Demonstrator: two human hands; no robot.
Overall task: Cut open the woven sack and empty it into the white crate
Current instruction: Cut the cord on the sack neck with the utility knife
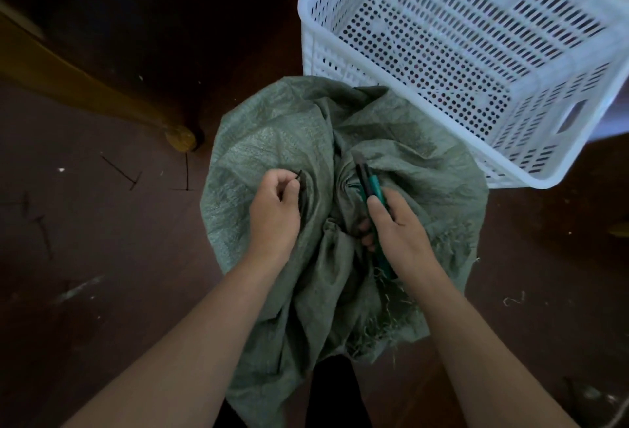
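View: head
Left hand (272,216): fingers curled, pinching a thin dark tie (299,174) at the fingertips, the hand lying on the sack.
Right hand (398,226): wrapped round teal-handled cutters (372,186), whose tips point away from it into the bunched cloth.
Sack (272,141): green, crumpled under both hands, gathered between them.
Crate (326,49): white, just beyond the right hand.
Floor (85,257): dark strips (119,168) well left of the left hand.

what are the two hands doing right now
Left hand: pinching a thin black tie.
Right hand: gripping a teal-handled cutting tool.
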